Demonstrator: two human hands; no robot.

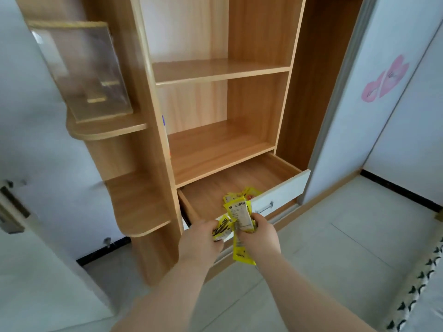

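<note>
left hand [200, 238]: curled round a yellow packet with big black lettering, so it's got a proper grip on it
right hand [260, 236]: fingers closed on a small bunch of packets [239, 214], one standing up with its white label facing us
strip [242, 254]: a yellow one dangles below the right hand, past the wrist
where they are: all held together just above the front edge of the open drawer [287, 190], with the two hands nearly touching
spares [250, 192]: a few more yellow packets lie in the drawer, against its front wall
weight: I'd guess next to nothing, single-serve sachet stuff
feel: thin, floppy film, probably a bit slick; it bends and fans out rather than staying stacked
fragile?: not really, though squeezing hard could crease one or pop a seal
where to grab: pinch across the flat middle of the bunch, thumb on one face and fingers on the other; grab by a corner and the rest will likely slide out
hidden: the fingertips are all tucked under the packets, so the count in each hand is anyone's guess
blurry: the print is too soft to read, and it's hard to say whether the strip is one long packet or several joined
cut off: the drawer's near-left corner sits behind the left hand
</note>
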